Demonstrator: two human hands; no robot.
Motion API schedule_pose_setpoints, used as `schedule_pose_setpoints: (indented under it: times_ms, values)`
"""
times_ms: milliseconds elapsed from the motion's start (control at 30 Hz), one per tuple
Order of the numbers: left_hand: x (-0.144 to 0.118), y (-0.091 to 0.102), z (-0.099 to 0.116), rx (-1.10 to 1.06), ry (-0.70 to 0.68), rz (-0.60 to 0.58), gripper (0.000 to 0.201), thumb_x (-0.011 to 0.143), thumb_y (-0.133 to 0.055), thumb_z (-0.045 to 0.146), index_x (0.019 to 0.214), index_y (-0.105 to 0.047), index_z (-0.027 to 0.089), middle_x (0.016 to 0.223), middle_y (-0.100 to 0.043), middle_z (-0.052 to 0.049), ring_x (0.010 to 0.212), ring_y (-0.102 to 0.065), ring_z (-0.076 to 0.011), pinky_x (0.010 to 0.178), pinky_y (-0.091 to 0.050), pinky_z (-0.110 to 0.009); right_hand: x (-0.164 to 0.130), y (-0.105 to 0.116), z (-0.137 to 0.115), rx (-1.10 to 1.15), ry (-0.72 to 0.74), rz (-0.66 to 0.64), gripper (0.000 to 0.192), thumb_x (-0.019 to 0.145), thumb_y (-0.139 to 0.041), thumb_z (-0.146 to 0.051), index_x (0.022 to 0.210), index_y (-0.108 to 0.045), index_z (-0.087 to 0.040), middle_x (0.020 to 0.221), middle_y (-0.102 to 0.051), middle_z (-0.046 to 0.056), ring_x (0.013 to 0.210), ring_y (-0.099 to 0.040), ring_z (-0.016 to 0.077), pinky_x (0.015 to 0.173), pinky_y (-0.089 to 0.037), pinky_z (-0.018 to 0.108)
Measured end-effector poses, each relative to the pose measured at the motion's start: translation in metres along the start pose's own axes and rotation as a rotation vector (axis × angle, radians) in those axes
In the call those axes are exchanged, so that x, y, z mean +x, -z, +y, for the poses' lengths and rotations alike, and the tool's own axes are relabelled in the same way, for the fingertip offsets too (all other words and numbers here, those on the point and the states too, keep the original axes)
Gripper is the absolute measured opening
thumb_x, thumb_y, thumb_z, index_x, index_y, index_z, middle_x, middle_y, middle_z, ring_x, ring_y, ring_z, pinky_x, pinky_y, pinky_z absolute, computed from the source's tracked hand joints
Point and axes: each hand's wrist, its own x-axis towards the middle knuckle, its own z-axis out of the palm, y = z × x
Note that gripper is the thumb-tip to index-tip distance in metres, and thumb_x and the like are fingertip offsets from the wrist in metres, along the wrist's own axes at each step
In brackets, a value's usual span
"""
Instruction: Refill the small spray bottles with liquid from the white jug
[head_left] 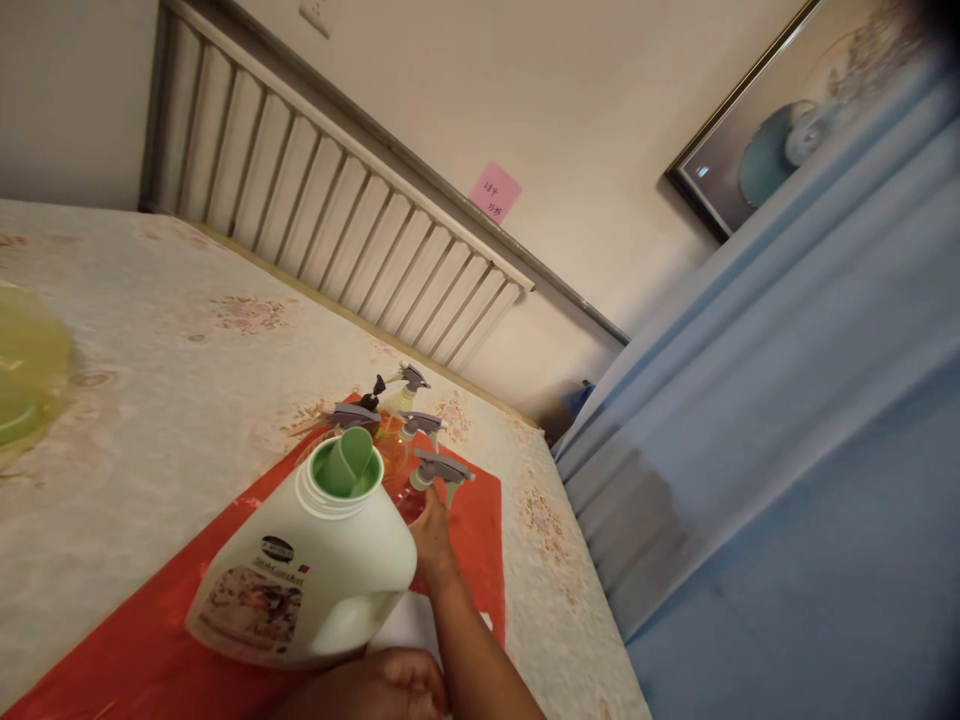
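"Red sheet (484,540) over the flowered tablecloth (187,400), pale jug (349,565) standing on it, mouth open, green insert (349,462) showing. What's the step, out at your end?"

"Taking hold of a spray bottle (440,465), I judge. On my feed the right hand (433,540) is right up at its neck, a finger just below the trigger head."

"Firm grip?"

"Can't tell! The jug's shoulder hides most of the bottle, so I won't swear the fingers close all the way round."

"And the left hand (405,685)?"

"Low in my view, near the jug's base, fingers curled in. Holding something or not, I can't tell from here. A white piece (409,628) sits just behind it, half covered."

"Jug tilting?"

"My whole view is tilted; the jug lines up roughly with the radiator (322,200) slats, so I read it as upright."

"So what does the next move call for?"

"A settled hold below that trigger, I'd say, and clearance: jug close on one side, another spray bottle (421,425) just behind. Sweep carelessly and something could topple."
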Motion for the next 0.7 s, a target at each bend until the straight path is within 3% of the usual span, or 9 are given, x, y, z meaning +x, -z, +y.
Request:
schedule_pose_setpoints:
  times_ms: [167, 367, 500, 600, 700]
  values:
    - [0.002, -0.002, 0.004, -0.261, -0.146, -0.037, 0.049, 0.075, -0.072, 0.050, 0.111, -0.057, 0.020, 0.088, -0.071, -0.007, 0.070, -0.069, -0.0225, 0.063, -0.051, -0.036, -0.018, 0.047, -0.002, -0.047, -0.040, 0.090, 0.050, 0.061, -0.076, -0.023, 0.108, -0.062, -0.015, 0.098, -0.073, 0.009, 0.088, -0.069, 0.0250, 0.084, -0.056, 0.038]
    - [0.002, -0.007, 0.002, -0.419, -0.207, -0.011, 0.055, 0.084, -0.064, 0.051, 0.131, -0.046, 0.028, 0.116, -0.064, -0.011, 0.094, -0.069, -0.0306, 0.076, -0.051, -0.044, -0.064, 0.096, -0.014, 0.027, -0.105, 0.139, 0.061, 0.063, -0.078, -0.025, 0.121, -0.059, -0.017, 0.109, -0.072, 0.010, 0.104, -0.068, 0.0286, 0.094, -0.054, 0.039]
    - [0.000, -0.012, 0.005, -0.450, -0.237, -0.068, 0.049, 0.085, -0.062, 0.054, 0.127, -0.053, 0.031, 0.127, -0.059, -0.009, 0.107, -0.063, -0.0315, 0.082, -0.049, -0.044, -0.098, 0.109, -0.021, 0.093, -0.124, 0.100, 0.058, 0.062, -0.078, -0.023, 0.118, -0.062, -0.019, 0.110, -0.073, 0.010, 0.105, -0.068, 0.0302, 0.094, -0.054, 0.042]
    - [-0.004, -0.016, 0.013, -0.437, -0.283, -0.118, 0.038, 0.089, -0.059, 0.046, 0.124, -0.058, 0.031, 0.131, -0.058, -0.008, 0.114, -0.058, -0.0289, 0.087, -0.047, -0.043, -0.116, 0.114, -0.021, 0.106, -0.118, 0.056, 0.054, 0.062, -0.077, -0.021, 0.114, -0.064, -0.020, 0.108, -0.073, 0.009, 0.102, -0.069, 0.0298, 0.090, -0.055, 0.042]
    - [-0.007, -0.018, 0.019, -0.438, -0.303, -0.128, 0.039, 0.088, -0.061, 0.039, 0.127, -0.057, 0.034, 0.131, -0.059, -0.006, 0.113, -0.057, -0.0267, 0.087, -0.047, -0.042, -0.127, 0.115, -0.021, 0.149, -0.121, 0.027, 0.057, 0.058, -0.079, -0.022, 0.113, -0.064, -0.019, 0.108, -0.073, 0.010, 0.100, -0.069, 0.0311, 0.088, -0.056, 0.043]
